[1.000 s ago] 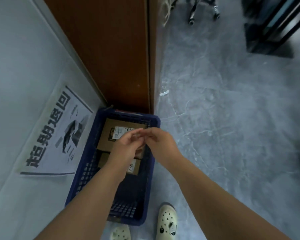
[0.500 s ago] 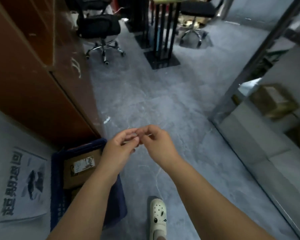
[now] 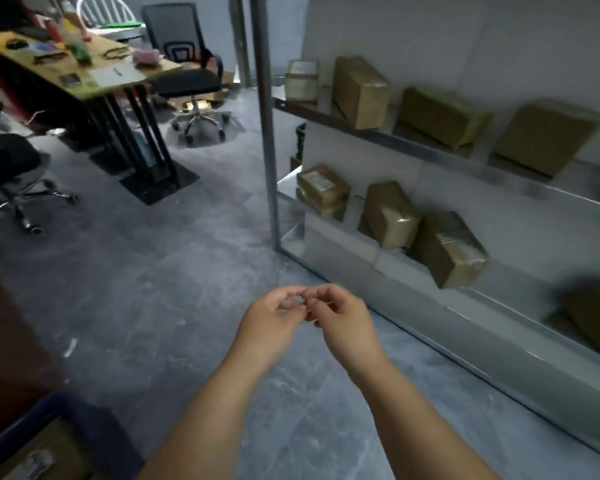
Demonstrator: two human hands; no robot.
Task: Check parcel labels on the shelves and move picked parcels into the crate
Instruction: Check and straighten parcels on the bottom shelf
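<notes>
The left hand [image 3: 271, 320] and right hand [image 3: 340, 317] meet in front of the body over the grey floor [image 3: 153, 306]. The fingers [image 3: 291, 294] of both are curled and their tips touch. I cannot tell whether anything small is pinched between them.

Below and left of the fingers, at the picture's corner, is the dark blue crate [image 3: 18, 427]. It holds 1 brown parcel [image 3: 59, 441] lying flat with its label up. A brown cabinet [image 3: 7, 341] rises just behind the crate.

Right of the fingers runs the lower shelf [image 3: 499, 306]. The closest sharp box [image 3: 449, 249] is tilted, with its long axis running from the wall out to the shelf edge and its taped end facing out. Beyond it a second box [image 3: 390, 216] lies the same way, then a flat labelled one [image 3: 321, 190]. A blurred parcel [image 3: 593, 317] sits further right.

A metal post [image 3: 269, 133] stands at the shelf's far corner, straight ahead of the fingers.

The upper shelf [image 3: 430, 150] carries 4 more boxes [image 3: 359, 93].

Far left of the fingers is a cluttered bench [image 3: 160, 69] with a black chair [image 3: 184, 77] behind it.
</notes>
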